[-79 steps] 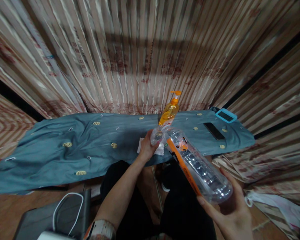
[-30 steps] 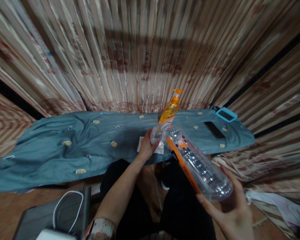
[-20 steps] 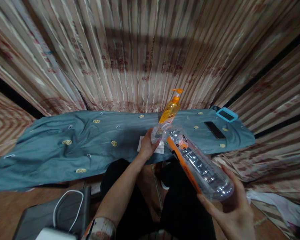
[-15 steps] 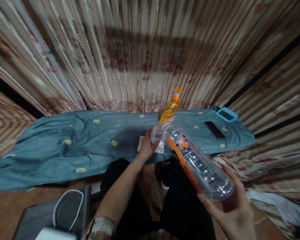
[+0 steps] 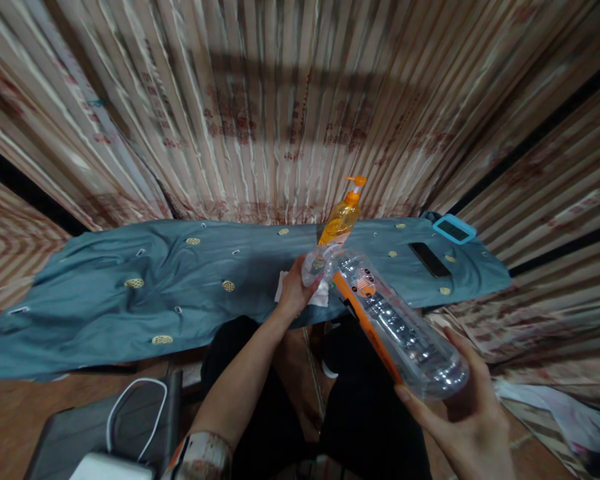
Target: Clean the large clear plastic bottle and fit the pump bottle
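The right hand (image 5: pixel 475 427) grips the base of a tilted clear bottle (image 5: pixel 407 327) above the lap (image 5: pixel 375 420); its orange label (image 5: pixel 369 327) has print too small to read; the left hand (image 5: pixel 296 292) clasps a clear cup (image 5: pixel 313 265).

Black phone (image 5: pixel 429 259) near a blue-framed device (image 5: pixel 454 230) on teal cloth (image 5: pixel 100 260), striped curtains (image 5: pixel 280 100) behind, white cord (image 5: pixel 145 380) lower left
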`<state>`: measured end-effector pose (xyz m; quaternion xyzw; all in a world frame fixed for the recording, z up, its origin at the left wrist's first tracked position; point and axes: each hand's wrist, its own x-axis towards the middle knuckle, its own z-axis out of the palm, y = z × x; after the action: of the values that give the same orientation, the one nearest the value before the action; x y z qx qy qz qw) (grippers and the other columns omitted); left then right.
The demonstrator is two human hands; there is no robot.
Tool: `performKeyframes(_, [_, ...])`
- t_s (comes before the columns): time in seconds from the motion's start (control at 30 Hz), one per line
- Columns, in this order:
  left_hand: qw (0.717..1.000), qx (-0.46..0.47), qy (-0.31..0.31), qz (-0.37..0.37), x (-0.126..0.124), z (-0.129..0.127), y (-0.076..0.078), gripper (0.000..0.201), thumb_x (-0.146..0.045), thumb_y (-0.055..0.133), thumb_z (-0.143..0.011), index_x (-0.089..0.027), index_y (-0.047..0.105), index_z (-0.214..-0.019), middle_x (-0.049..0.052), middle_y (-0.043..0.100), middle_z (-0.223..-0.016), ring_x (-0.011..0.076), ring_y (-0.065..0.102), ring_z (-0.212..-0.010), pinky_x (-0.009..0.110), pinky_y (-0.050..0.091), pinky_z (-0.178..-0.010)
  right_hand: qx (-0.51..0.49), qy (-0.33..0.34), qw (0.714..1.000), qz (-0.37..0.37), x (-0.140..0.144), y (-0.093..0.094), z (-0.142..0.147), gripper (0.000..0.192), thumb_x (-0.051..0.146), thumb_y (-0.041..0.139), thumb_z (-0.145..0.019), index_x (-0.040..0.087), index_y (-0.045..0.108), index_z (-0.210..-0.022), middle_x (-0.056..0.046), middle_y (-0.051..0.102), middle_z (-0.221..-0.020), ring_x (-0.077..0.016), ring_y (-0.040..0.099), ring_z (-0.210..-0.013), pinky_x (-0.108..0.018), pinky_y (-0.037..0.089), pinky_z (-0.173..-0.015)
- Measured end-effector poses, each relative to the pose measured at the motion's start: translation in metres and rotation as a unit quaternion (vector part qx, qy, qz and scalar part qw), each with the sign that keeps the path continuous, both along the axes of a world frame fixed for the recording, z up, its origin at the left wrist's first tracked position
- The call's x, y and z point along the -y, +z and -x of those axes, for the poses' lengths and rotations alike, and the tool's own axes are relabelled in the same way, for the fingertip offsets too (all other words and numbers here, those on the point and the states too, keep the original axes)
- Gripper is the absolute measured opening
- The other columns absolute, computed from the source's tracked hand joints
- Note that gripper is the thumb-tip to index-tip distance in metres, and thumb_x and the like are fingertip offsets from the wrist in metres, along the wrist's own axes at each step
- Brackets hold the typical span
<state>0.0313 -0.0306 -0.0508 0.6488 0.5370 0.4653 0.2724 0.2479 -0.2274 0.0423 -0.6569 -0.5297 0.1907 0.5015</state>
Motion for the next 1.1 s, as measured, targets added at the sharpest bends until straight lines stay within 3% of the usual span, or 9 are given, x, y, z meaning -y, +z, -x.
performKeyframes(0.37, [1.000, 0.001, 0.001, 0.020, 0.001, 0.000, 0.003, 0.061, -0.023, 0.075, -0.077, -0.018, 0.050, -0.132, 0.010, 0.070, -0.123, 0.0266, 0.068, -0.110, 0.038, 0.053, -0.095, -0.017, -0.004, 1.000, 0.013, 0.000, 0.000, 0.000, 0.098, 0.038, 0.091, -0.061, 0.024, 0.046, -0.148, -0.014, 0.056, -0.145, -0.0397, 0.061, -0.124, -0.049, 0.061, -0.089])
performKeyframes(0.63, [1.000, -0.009, 0.002, 0.012, 0.001, 0.001, 0.004, 0.059, -0.025, 0.075, -0.077, -0.019, 0.052, -0.132, 0.009, 0.071, -0.122, 0.0267, 0.068, -0.109, 0.038, 0.053, -0.094, -0.027, -0.028, 0.999, 0.017, 0.000, 0.012, 0.013, 0.093, 0.042, 0.088, -0.063, 0.023, 0.048, -0.145, -0.013, 0.055, -0.146, -0.0405, 0.054, -0.132, -0.051, 0.053, -0.102])
performKeyframes(0.87, [1.000, 0.002, 0.002, 0.004, 0.001, 0.000, 0.003, 0.056, -0.024, 0.074, -0.078, -0.018, 0.053, -0.130, 0.009, 0.071, -0.121, 0.0261, 0.068, -0.108, 0.036, 0.053, -0.093, 0.006, -0.002, 1.000, 0.000, -0.001, 0.003, 0.002, 0.093, 0.038, 0.089, -0.064, 0.023, 0.047, -0.146, -0.013, 0.056, -0.143, -0.0390, 0.058, -0.126, -0.050, 0.055, -0.098])
performKeyframes(1.1, [1.000, -0.003, 0.004, 0.022, 0.002, 0.000, 0.008, 0.059, -0.022, 0.074, -0.076, -0.018, 0.052, -0.131, 0.010, 0.071, -0.121, 0.0267, 0.068, -0.108, 0.038, 0.053, -0.094, -0.024, -0.024, 0.999, 0.021, -0.001, 0.011, 0.012, 0.093, 0.042, 0.087, -0.064, 0.022, 0.048, -0.146, -0.013, 0.056, -0.144, -0.0411, 0.054, -0.132, -0.055, 0.047, -0.108])
